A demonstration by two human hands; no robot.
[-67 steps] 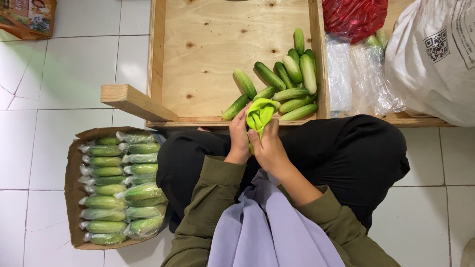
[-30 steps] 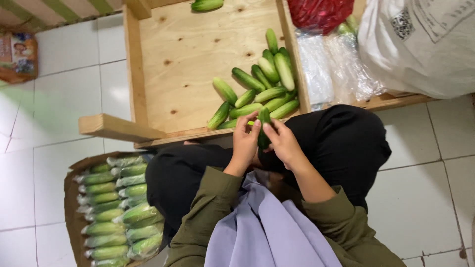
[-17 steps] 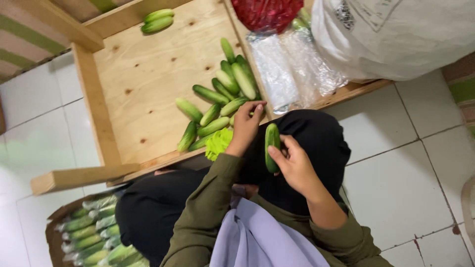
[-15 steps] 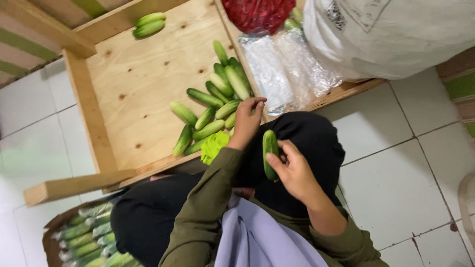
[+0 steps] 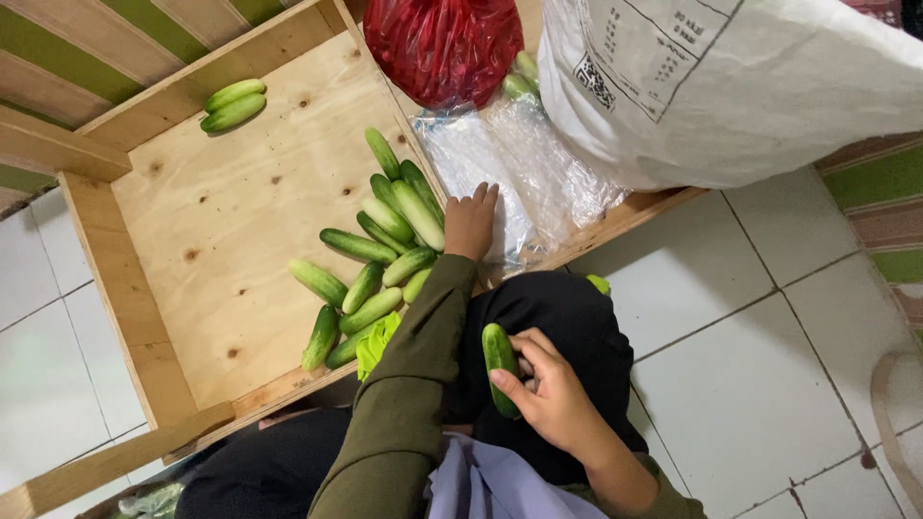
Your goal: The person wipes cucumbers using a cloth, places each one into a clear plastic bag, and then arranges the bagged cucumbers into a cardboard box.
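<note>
Largest in view, a bulging white woven sack [image 5: 750,86], coarse and slightly shiny, slumped over the right compartment of a shallow pale plywood tray [image 5: 221,221] with knots in its grain and raised rims. Underneath and around, glossy white floor tiles [image 5: 769,317]. Beside the sack, a crinkled red plastic bag [image 5: 442,43], and below it a flat stack of thin, clear plastic sleeves [image 5: 538,173], slippery and clinging together by the look of them.

In the tray's left compartment, a loose heap of short, smooth green cucumbers [image 5: 385,240], paler at the tips; two more cucumbers [image 5: 231,104] well apart in the far corner. At the near rim, a crumpled lime-green cloth [image 5: 377,338], soft and folded.

Left hand [image 5: 471,223] stretched forward, fingers spread flat on the clear sleeves, nothing gripped yet. Right hand [image 5: 548,394] closed loosely round one dark green cucumber [image 5: 500,360], held upright over the lap, thumb along its side.

Judged as the reach for a wrapper, one cucumber ready in hand. Next move likely calling for a fingertip pinch to peel a single sleeve off the stack, no easy thing with film this thin.
</note>
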